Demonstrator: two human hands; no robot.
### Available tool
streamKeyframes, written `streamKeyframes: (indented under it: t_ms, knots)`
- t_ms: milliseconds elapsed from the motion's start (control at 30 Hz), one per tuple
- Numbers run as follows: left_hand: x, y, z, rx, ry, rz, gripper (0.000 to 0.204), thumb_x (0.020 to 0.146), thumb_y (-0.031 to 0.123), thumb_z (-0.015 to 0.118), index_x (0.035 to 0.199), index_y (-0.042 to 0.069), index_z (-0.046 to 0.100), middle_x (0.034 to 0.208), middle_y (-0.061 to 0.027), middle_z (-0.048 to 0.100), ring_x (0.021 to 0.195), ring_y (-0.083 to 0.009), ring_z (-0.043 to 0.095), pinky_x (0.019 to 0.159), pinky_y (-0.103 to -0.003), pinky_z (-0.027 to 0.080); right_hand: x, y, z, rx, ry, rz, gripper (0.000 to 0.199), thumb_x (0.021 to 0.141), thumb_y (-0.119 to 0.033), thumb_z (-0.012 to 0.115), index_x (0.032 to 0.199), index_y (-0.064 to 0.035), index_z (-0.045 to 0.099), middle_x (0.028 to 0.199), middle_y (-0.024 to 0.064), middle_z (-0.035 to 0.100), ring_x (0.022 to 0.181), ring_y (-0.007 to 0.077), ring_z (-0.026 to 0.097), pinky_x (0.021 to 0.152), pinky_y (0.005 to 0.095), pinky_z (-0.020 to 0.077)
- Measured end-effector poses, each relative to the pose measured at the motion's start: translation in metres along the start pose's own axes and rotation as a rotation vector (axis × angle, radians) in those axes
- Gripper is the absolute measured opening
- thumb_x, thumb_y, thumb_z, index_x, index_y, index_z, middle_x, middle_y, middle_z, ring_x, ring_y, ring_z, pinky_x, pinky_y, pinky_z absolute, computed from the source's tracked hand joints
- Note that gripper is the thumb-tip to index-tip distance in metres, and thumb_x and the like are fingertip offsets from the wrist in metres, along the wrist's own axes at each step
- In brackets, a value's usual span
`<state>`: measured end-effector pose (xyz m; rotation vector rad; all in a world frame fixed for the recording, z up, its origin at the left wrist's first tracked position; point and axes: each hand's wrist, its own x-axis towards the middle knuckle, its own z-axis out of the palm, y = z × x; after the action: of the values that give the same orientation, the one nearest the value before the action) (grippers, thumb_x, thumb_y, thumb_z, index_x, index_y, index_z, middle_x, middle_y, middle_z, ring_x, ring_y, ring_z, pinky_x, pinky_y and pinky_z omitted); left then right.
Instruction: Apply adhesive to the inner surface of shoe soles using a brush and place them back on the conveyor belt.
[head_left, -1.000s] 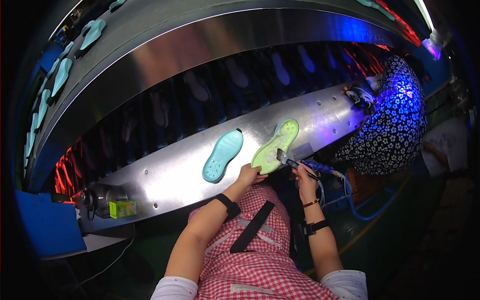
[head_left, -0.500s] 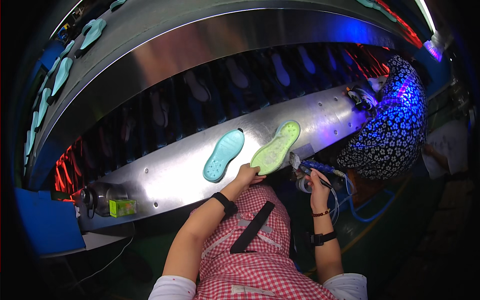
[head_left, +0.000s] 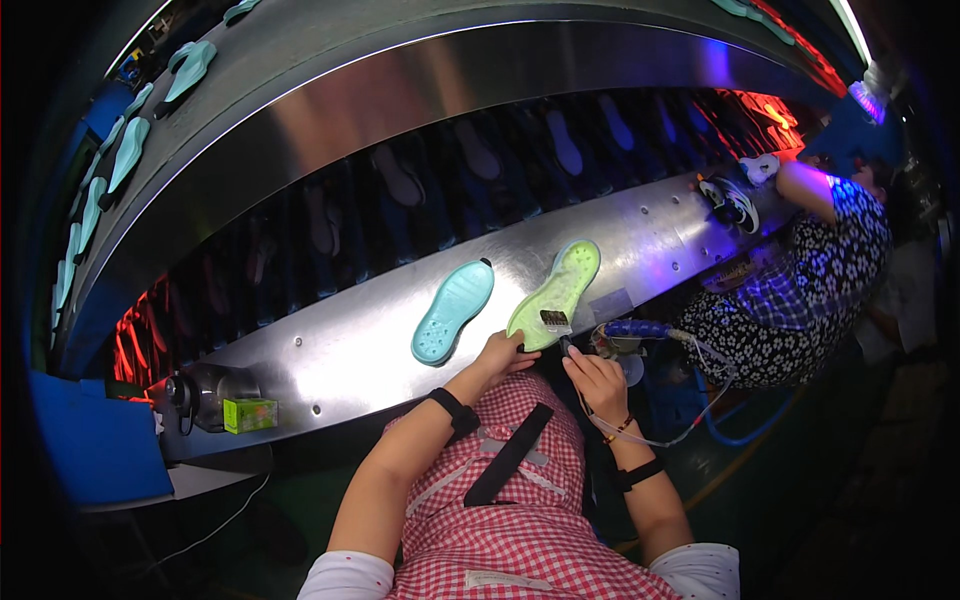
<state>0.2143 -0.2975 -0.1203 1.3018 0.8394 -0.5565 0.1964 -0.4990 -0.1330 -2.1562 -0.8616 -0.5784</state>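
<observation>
My left hand [head_left: 500, 354] is closed on the near end of a pale green shoe sole [head_left: 570, 278], which lies tilted on the metal ledge. In my right hand [head_left: 600, 386] is a brush [head_left: 556, 322], its dark bristles at the near part of the green sole's inner face. Whether the bristles touch the surface I cannot tell. Left of it lies a light blue shoe sole [head_left: 452, 312] with small round holes at its near end. Thin clear tubing [head_left: 668, 442] runs by my right wrist, and a blue hose [head_left: 636, 328] is just beyond that hand.
The metal ledge [head_left: 350, 340] holds a dark jug [head_left: 208, 392] and a green box [head_left: 250, 415] at left. Behind it, soles [head_left: 400, 178] stand in a dark slotted rack. A co-worker in floral clothes [head_left: 840, 270] is at right, near a dark-and-white shoe [head_left: 735, 205].
My right hand has moved left, bringing the brush over the green sole's near part. My left hand stays on the sole. The co-worker has shifted right, and a bare arm now shows.
</observation>
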Motion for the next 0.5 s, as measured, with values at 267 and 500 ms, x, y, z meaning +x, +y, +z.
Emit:
streamKeyframes:
  t_ms: [267, 500]
  knots:
    - [-0.002, 0.005, 0.001, -0.054, 0.001, -0.051, 0.038, 0.092, 0.024, 0.032, 0.118, -0.004, 0.035, 0.111, -0.0168, 0.048, 0.093, -0.0246, 0.057, 0.077, -0.033, 0.05, 0.009, -0.006, 0.001, 0.68, 0.145, 0.698, 0.024, 0.074, -0.003, 0.061, 0.098, 0.0008, 0.06, 0.097, 0.0095, 0.061, 0.082, 0.0156, 0.057, 0.072, 0.0257, 0.044]
    - [-0.016, 0.019, 0.007, -0.051, -0.056, -0.053, 0.043, 0.092, 0.03, 0.028, 0.12, -0.002, 0.033, 0.116, -0.0179, 0.046, 0.098, -0.0261, 0.054, 0.08, -0.036, 0.047, 0.022, 0.006, -0.013, 0.771, 0.027, 0.748, 0.024, 0.075, -0.003, 0.061, 0.099, 0.0006, 0.06, 0.097, 0.0079, 0.061, 0.083, 0.0141, 0.057, 0.071, 0.0233, 0.0437]
